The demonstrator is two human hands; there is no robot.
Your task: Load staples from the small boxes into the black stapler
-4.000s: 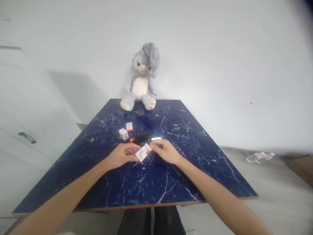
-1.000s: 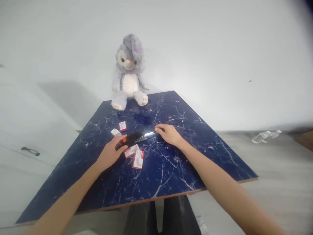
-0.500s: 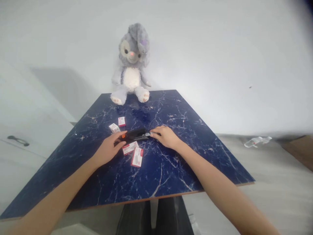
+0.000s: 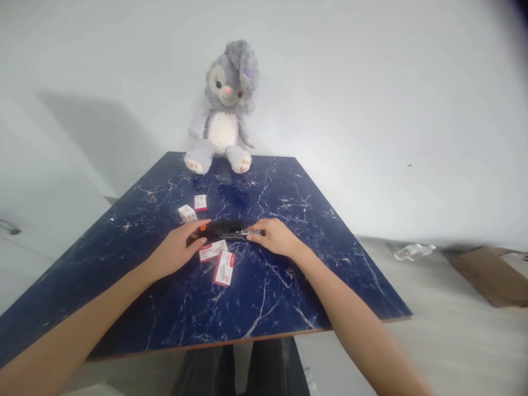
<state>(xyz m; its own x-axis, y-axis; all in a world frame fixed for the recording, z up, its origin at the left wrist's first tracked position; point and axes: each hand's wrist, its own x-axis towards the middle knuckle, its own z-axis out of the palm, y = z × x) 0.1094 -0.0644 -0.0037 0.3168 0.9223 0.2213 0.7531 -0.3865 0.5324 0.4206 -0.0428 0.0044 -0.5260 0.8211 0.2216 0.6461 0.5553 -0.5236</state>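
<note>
A black stapler point(image 4: 226, 229) with an orange patch at its left end lies on the blue marbled table. My left hand point(image 4: 175, 247) grips that end, thumb in front and fingers behind. A thin silver slide with a dark tip point(image 4: 254, 232) sticks out of the stapler's right end. My right hand point(image 4: 277, 236) pinches this slide between thumb and fingers. Just in front of the stapler lie two red-and-white staple boxes, one point(image 4: 213, 250) near my left thumb and the other point(image 4: 224, 268) overlapping or touching it. Behind my left hand are two smaller boxes, one point(image 4: 200, 203) and another point(image 4: 187, 213).
A grey plush rabbit point(image 4: 225, 121) sits at the table's point(image 4: 289, 192) far edge against the wall. On the floor to the right are a clear plastic item point(image 4: 413, 251) and a brown cardboard piece point(image 4: 490, 275). A drawer handle point(image 4: 9, 226) shows at far left.
More of the silver slide shows between the stapler and my right fingers. My left hand keeps its hold on the stapler. The whole view has shifted slightly.
</note>
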